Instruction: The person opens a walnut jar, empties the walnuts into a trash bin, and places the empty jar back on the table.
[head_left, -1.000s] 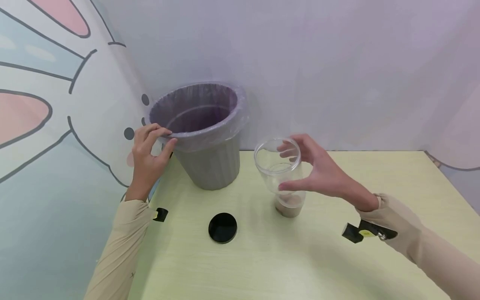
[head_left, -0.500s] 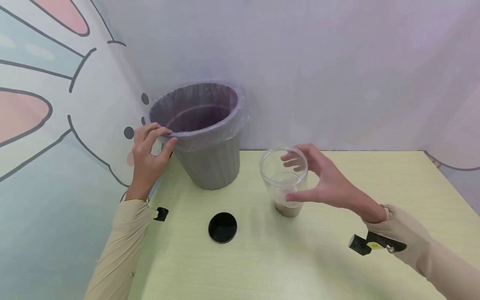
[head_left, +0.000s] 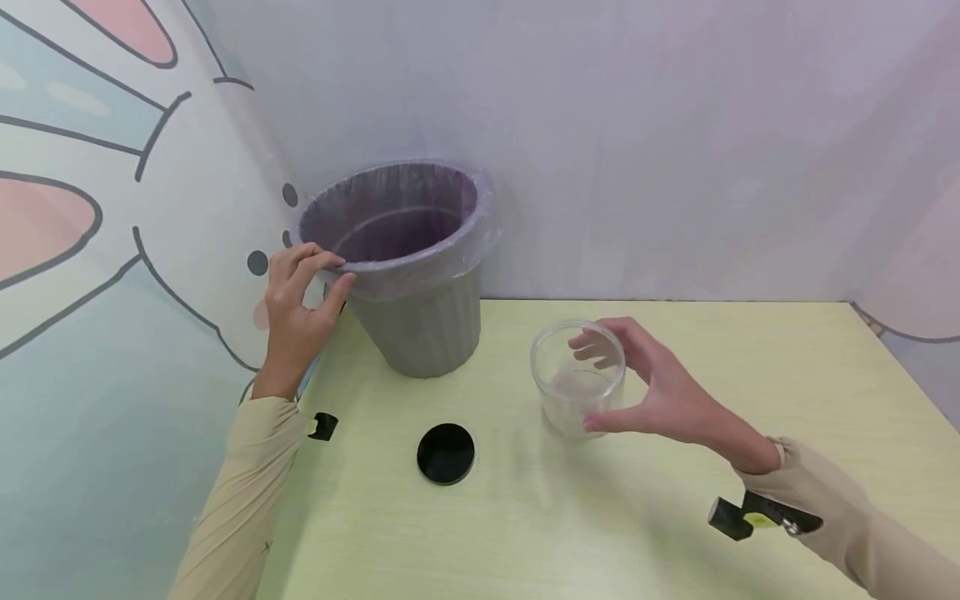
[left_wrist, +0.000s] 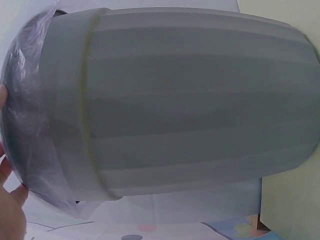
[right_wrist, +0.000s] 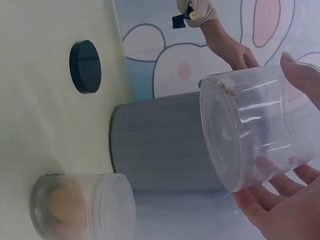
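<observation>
Beyond the left hand (head_left: 296,312), on its outer side, I get a printed wall (head_left: 75,450) with thick dark outlines and pink patches. That hand is barely open: its fingers bend over the near rim of the grey bin (head_left: 423,329) with the thumb close below on the outside, pinching the edge through a thin bag (head_left: 480,229) folded over it. Back from the wrist runs the left sleeve (head_left: 236,492), a small black mount (head_left: 325,426) at its cuff. The bin stands on the table (head_left: 487,550) ahead of this hand and to its right. Between the two hands, closer to the head camera, a black disc (head_left: 446,454) lies flat on the tabletop.

Farther right I see the clear jar (head_left: 568,390), raised off the table in the right hand (head_left: 656,390): thumb on the near side, fingers round the far side, opened wide to span it. Brown specks (of what, I can't say) mark the edge of its base in the right wrist view. Below that hand a second jar (right_wrist: 111,210) stands on the table; an orange-brown blur shows in it, contents or reflection, I cannot tell. The right sleeve (head_left: 840,512) stretches away rightward.
</observation>
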